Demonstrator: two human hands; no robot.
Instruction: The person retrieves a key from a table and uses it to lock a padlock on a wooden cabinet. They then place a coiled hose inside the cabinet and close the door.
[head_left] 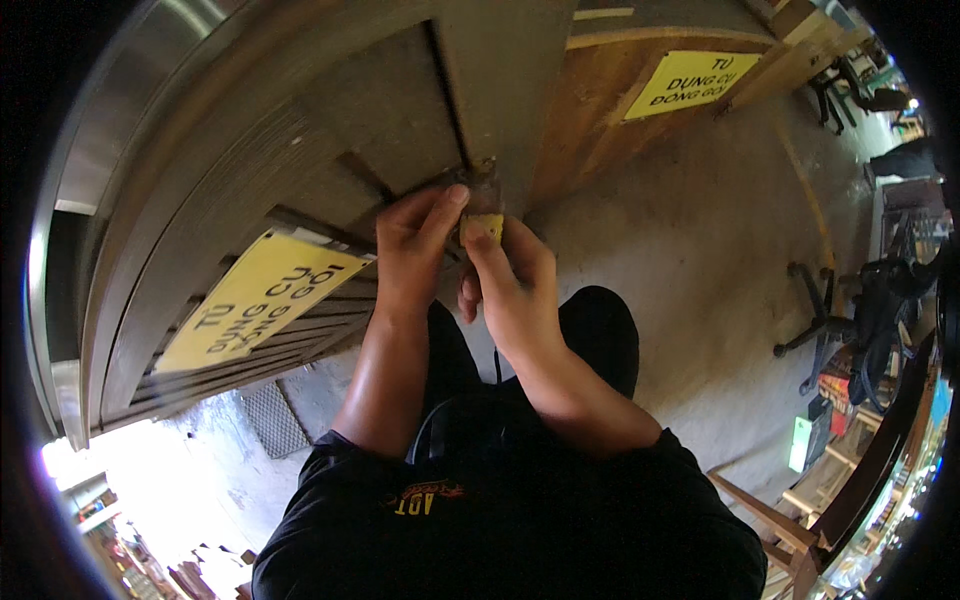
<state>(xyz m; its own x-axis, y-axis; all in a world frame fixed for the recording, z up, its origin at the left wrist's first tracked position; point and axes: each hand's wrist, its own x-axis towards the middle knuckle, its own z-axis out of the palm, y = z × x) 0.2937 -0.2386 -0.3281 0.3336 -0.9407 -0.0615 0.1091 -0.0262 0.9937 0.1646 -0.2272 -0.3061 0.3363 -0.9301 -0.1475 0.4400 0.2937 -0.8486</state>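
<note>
Both my hands are together at the edge of a grey-brown slatted cabinet door (330,110). Between the thumb and fingers of my right hand (515,285) is a small yellow padlock (484,226), blocky in shape. It sits just below a worn metal hasp plate (484,187) on the cabinet. My left hand (412,235) is closed beside it, thumb pressed to the curled fingers near the plate's left side. Whatever those fingers grip is hidden.
A yellow sign (262,300) is fixed to the door, and another yellow sign (692,84) to a brown wooden panel (590,120). Rightward on the concrete floor (690,260) stands a black wheeled chair base (825,325). A dark mesh mat (272,420) lies at lower left.
</note>
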